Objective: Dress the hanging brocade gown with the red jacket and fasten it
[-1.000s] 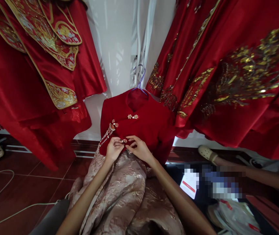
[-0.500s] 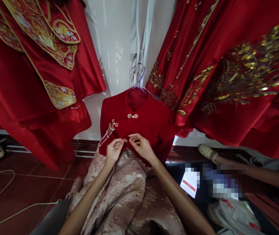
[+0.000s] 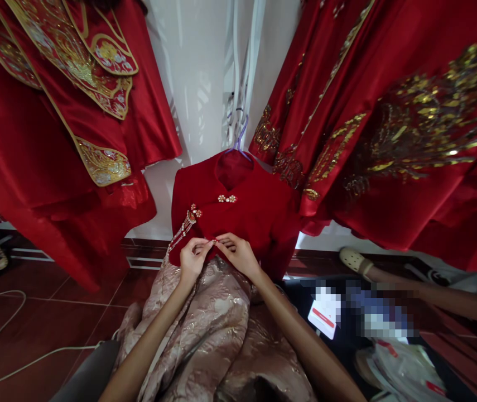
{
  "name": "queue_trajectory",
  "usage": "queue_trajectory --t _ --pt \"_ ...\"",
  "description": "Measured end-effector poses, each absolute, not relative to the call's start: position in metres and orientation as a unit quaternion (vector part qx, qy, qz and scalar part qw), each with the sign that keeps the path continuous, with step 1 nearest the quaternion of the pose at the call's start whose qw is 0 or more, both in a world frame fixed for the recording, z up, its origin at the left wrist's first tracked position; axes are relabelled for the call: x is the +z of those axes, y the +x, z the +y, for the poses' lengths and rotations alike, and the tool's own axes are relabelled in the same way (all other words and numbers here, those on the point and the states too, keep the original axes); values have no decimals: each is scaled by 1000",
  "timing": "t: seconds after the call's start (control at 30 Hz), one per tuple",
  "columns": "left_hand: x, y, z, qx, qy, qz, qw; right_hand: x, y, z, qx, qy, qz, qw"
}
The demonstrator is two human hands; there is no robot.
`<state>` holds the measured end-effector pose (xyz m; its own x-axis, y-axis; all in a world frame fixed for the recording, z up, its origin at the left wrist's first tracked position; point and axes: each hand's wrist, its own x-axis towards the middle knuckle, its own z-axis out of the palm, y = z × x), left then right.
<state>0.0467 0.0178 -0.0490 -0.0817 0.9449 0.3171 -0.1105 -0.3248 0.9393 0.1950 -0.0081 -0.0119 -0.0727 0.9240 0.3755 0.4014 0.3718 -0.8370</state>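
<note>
A red velvet jacket [image 3: 255,204] hangs in front of me on a purple hanger [image 3: 238,138], above a shiny pale pink brocade skirt [image 3: 217,315]. At its lower front edge, my left hand [image 3: 193,261] pinches a small jewelled button [image 3: 214,242], which the fingertips largely cover. My right hand [image 3: 240,255] is closed too, thumb and forefinger pressed to the same button from the right. Higher up sit a flower-shaped jewelled clasp [image 3: 227,199] and a beaded tassel ornament [image 3: 188,220].
Red embroidered garments [image 3: 104,162] hang on the left, and sequined red ones [image 3: 389,162] on the right. A lit phone [image 3: 323,318] and plastic-wrapped items [image 3: 405,368] lie at lower right, near another person's clog [image 3: 354,261]. A pale cable [image 3: 1,329] crosses the tiled floor.
My right hand has moved slightly left and down, bringing its fingertips together at the button beside my left fingertips. The left hand has barely shifted.
</note>
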Motion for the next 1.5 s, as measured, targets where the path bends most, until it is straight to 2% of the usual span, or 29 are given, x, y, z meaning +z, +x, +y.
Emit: queue_trajectory --t 0.1,0.23,0.57,1.03,1.2,1.27,1.33,1.4,1.5 --pt "-48 47 16 619 522 390 439 -12 194 -8 277 -491 -672 481" --pt "-41 47 19 584 503 373 517 -8 198 -6 292 -492 -658 489" --pt "0 44 58 625 326 261 660 7 212 -6 385 -459 -614 515" --pt "3 53 72 647 302 330 618 14 206 -13 390 -438 -640 497" --pt "15 52 69 593 347 358 633 16 212 -12 401 -435 -654 473" --pt "24 54 67 564 435 353 607 18 219 -11 406 -440 -658 456" --pt "36 59 67 557 535 339 537 21 225 -10 411 -445 -658 447" --pt "49 64 68 563 633 330 418 25 231 -11 414 -446 -658 443" --pt "67 67 68 511 768 342 178 31 240 -14 410 -452 -670 423"
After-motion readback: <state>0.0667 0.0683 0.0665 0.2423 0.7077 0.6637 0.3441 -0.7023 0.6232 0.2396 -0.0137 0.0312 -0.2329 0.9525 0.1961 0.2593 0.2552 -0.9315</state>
